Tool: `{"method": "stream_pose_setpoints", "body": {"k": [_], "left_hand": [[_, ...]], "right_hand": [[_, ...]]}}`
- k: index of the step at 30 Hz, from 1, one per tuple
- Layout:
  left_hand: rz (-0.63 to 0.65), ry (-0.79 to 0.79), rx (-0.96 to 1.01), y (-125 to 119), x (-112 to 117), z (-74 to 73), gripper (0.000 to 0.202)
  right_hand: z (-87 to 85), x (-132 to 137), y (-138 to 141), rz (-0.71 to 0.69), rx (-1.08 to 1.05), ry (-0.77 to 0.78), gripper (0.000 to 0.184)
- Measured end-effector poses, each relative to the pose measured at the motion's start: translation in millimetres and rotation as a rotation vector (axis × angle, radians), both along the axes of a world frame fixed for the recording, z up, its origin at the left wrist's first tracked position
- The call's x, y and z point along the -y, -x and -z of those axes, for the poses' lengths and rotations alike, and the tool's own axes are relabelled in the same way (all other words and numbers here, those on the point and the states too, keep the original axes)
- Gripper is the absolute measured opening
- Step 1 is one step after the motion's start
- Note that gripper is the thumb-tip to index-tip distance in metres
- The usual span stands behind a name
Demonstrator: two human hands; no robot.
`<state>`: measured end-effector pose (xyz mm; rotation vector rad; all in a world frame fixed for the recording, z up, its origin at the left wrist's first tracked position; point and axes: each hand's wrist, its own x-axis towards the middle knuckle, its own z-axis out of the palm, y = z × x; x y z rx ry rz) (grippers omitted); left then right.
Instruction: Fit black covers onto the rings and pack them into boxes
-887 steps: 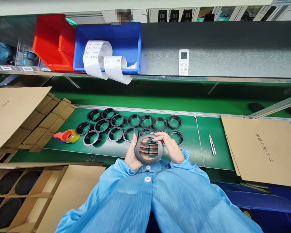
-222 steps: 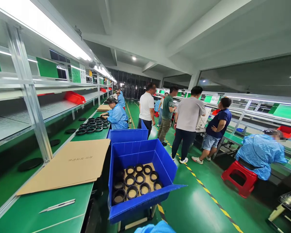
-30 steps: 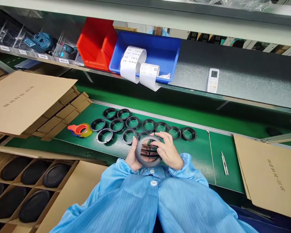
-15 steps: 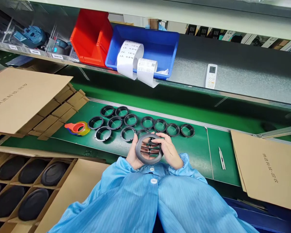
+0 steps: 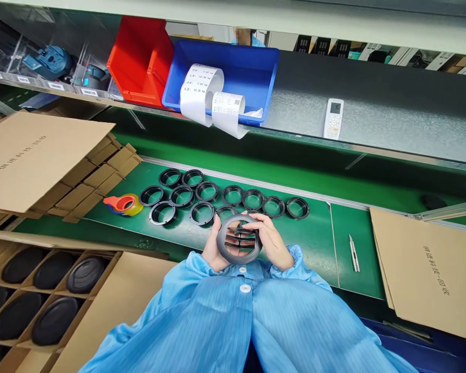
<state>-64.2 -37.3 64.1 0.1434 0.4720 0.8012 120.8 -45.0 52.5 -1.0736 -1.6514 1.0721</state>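
Observation:
Both my hands hold one round grey vent ring (image 5: 222, 249) with dark slats across its opening, close to my chest over the near edge of the green bench. My left hand (image 5: 212, 249) grips its left rim. My right hand (image 5: 270, 241) wraps its right side, fingers curled over the top. Just beyond lie several black rings (image 5: 233, 196) in two rows on the green mat (image 5: 318, 238).
An orange-and-yellow tape dispenser (image 5: 122, 204) lies left of the rings. Tweezers (image 5: 352, 245) rest to the right, beside a flat cardboard sheet (image 5: 431, 269). A divided carton with black discs (image 5: 50, 282) stands at lower left. The shelf above carries red (image 5: 140, 62) and blue bins (image 5: 233, 72) and a remote (image 5: 333, 118).
My hands keep the same hold on the grey ring. The view has shifted slightly; nothing on the bench has moved.

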Motion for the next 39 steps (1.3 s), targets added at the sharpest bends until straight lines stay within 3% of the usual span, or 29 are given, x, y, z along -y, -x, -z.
{"method": "stream_pose_setpoints", "body": {"k": [11,16,19,21,23,27,30,33,35,39], "left_hand": [[-0.021,0.018,-0.073,-16,-1,4.4,0.080],[-0.095,0.102,-0.107,-23,-7,9.6,0.068],[-0.158,0.234,-0.206,-28,-11,18.2,0.056],[-0.123,0.298,-0.298,-34,-14,24.0,0.054],[-0.056,0.314,-0.378,-44,-17,27.1,0.053],[0.082,0.238,-0.491,-67,-23,26.5,0.059],[0.160,0.172,-0.533,-74,-30,29.9,0.067],[0.122,0.136,-0.623,-65,-38,40.6,0.063],[0.079,0.160,-0.640,-54,-42,49.5,0.061],[0.003,0.316,-0.665,-34,-41,65.5,0.058]], "right_hand": [[14.1,-4,-18,-0.027,-0.035,0.033,0.054],[22.0,1,-19,-0.037,0.268,-0.145,0.060],[29.5,3,-17,-0.151,0.560,-0.282,0.072],[35.1,2,-19,-0.225,0.675,-0.258,0.077],[40.2,-1,-22,-0.271,0.693,-0.162,0.090],[51.8,-19,-34,-0.327,0.538,0.044,0.133],[68.4,-47,-61,-0.173,0.539,0.066,0.134],[93.3,-86,-111,0.233,0.762,0.141,0.125],[112.2,-109,-146,0.404,0.922,0.233,0.121],[147.4,-135,-191,0.361,1.097,0.268,0.118]]}}
